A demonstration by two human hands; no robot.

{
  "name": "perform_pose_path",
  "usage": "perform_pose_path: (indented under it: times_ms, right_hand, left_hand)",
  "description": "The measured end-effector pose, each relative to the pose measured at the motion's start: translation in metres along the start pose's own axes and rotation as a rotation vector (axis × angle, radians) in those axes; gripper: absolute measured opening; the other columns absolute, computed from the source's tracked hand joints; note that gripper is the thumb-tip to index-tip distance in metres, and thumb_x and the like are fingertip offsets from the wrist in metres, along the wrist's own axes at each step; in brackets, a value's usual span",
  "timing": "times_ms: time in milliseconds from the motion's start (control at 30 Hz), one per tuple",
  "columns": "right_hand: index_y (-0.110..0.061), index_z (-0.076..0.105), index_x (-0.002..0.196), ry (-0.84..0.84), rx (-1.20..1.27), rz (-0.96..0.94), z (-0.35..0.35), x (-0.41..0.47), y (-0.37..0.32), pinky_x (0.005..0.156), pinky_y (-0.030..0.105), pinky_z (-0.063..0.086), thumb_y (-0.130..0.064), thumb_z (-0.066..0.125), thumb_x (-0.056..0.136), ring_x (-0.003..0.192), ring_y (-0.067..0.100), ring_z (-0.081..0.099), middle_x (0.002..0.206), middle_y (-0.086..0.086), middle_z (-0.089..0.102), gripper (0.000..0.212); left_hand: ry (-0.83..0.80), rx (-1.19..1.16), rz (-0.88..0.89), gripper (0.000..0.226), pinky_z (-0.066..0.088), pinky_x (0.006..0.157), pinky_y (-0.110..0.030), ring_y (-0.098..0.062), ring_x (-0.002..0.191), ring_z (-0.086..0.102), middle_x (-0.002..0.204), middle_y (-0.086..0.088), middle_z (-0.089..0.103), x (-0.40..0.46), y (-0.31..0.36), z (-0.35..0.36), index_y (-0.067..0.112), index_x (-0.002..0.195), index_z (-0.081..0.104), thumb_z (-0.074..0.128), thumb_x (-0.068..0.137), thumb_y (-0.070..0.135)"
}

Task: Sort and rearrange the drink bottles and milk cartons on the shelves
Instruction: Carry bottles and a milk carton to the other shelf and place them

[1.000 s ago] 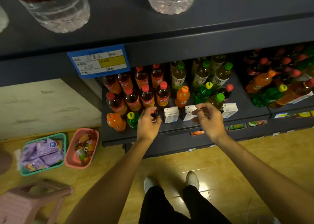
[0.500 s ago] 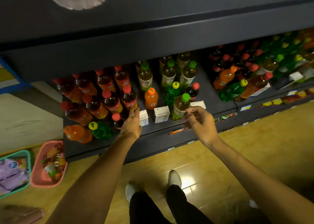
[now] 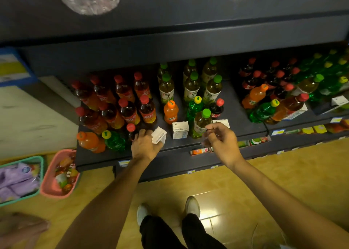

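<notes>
White milk carton (image 3: 159, 135) sits tilted at the shelf (image 3: 243, 116) front edge, left hand (image 3: 144, 146) curled round it. Light, stiff paperboard, probably dents if squeezed; best held across the flat sides. Right hand (image 3: 220, 139) hovers just in front of the green-capped tea bottle (image 3: 202, 123), fingers loosely curled, holding nothing. Second carton (image 3: 180, 130) stands between them. Tea labels further back read 绿茶; carton print too small to read.

Third milk carton (image 3: 222, 122) mostly hidden behind green-capped tea bottle (image 3: 202, 121) and right hand (image 3: 220, 141).
</notes>
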State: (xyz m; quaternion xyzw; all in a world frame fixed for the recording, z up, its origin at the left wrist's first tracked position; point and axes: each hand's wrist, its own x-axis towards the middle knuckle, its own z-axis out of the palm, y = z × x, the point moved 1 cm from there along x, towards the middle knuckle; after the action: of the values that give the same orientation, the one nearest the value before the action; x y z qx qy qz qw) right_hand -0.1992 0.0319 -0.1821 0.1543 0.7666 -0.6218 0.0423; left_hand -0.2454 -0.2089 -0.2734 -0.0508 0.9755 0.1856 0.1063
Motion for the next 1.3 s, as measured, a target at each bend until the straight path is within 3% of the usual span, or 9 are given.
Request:
perform_pose_path:
  times_ms: [67,200,333,400,533,733,867,1000,1300]
  right_hand:
    - [-0.019,0.06,0.096,-0.042,0.04,0.01,0.004,0.0,-0.004,0.062,0.019,0.056,0.003,0.047,0.1,0.081,0.024,0.066,0.097,0.015,0.065,0.026]
    - [-0.019,0.059,0.096,-0.101,0.079,0.015,0.012,-0.003,-0.007,0.066,0.027,0.06,0.002,0.046,0.1,0.073,0.024,0.067,0.089,0.011,0.066,0.025]
    - [-0.01,0.058,0.104,-0.129,0.101,0.035,0.019,-0.008,-0.016,0.064,0.027,0.058,0.003,0.045,0.101,0.066,0.022,0.064,0.084,0.009,0.065,0.018]
    - [-0.008,0.057,0.106,-0.135,0.114,0.041,0.02,-0.01,-0.021,0.063,0.028,0.057,0.003,0.044,0.101,0.064,0.02,0.063,0.082,0.008,0.066,0.018]
    - [-0.013,0.059,0.101,-0.104,0.201,0.06,0.019,-0.012,-0.036,0.061,0.029,0.057,0.0,0.046,0.101,0.059,0.015,0.064,0.082,0.009,0.067,0.018]
    - [-0.008,0.061,0.11,-0.038,0.446,0.146,0.011,-0.012,-0.056,0.061,0.033,0.056,-0.012,0.047,0.103,0.063,0.021,0.063,0.081,0.009,0.071,0.017]
    - [-0.01,0.063,0.101,0.051,0.538,0.158,-0.005,-0.02,-0.059,0.06,0.032,0.055,-0.02,0.047,0.104,0.062,0.02,0.063,0.078,0.007,0.072,0.019]
    - [-0.01,0.062,0.095,0.238,0.599,0.166,-0.031,-0.033,-0.057,0.053,0.028,0.051,-0.02,0.049,0.103,0.056,0.02,0.061,0.073,0.008,0.069,0.018]
    - [-0.011,0.059,0.091,0.706,0.726,0.162,-0.117,-0.094,-0.028,0.046,0.022,0.043,-0.016,0.046,0.102,0.042,0.014,0.053,0.058,0.002,0.063,0.018]
  left_hand:
    - [0.043,-0.209,-0.03,0.041,0.046,0.085,-0.035,-0.028,0.111,0.054,0.118,-0.011,0.059,-0.009,-0.002,-0.007,0.013,0.113,0.065,0.075,0.079,0.034]
    - [0.021,-0.722,-0.181,0.029,0.05,0.064,-0.014,-0.023,0.106,0.065,0.116,-0.009,0.067,-0.034,0.007,-0.026,0.01,0.109,0.06,0.074,0.084,0.016]
    - [0.089,-1.169,-0.328,0.018,0.058,0.078,-0.039,-0.025,0.099,0.069,0.112,-0.014,0.07,-0.061,0.019,-0.05,0.02,0.1,0.059,0.07,0.088,0.015]
    - [0.103,-1.369,-0.394,0.013,0.057,0.077,-0.041,-0.029,0.096,0.069,0.103,-0.012,0.071,-0.072,0.022,-0.059,0.022,0.1,0.06,0.068,0.09,0.021]
    - [-0.013,-1.678,-0.532,0.052,0.055,0.084,-0.051,-0.036,0.1,0.067,0.114,-0.015,0.068,-0.081,0.032,-0.068,0.019,0.123,0.06,0.065,0.083,0.051]
    - [-0.17,-1.623,-0.443,0.043,0.055,0.073,-0.042,-0.025,0.067,0.072,0.077,-0.009,0.074,-0.084,0.052,-0.075,0.013,0.11,0.063,0.05,0.094,0.051]
    - [-0.332,-1.432,-0.385,0.044,0.057,0.08,-0.044,-0.027,0.08,0.072,0.089,-0.011,0.074,-0.073,0.072,-0.079,0.016,0.106,0.068,0.06,0.085,0.054]
    - [-0.431,-1.246,-0.31,0.068,0.058,0.076,-0.037,-0.025,0.087,0.073,0.094,-0.006,0.075,-0.059,0.102,-0.077,0.021,0.123,0.061,0.07,0.072,0.064]
    - [-0.734,-1.01,-0.031,0.053,0.055,0.061,-0.032,-0.022,0.07,0.07,0.083,-0.007,0.073,-0.075,0.209,-0.047,0.015,0.114,0.062,0.072,0.079,0.053]
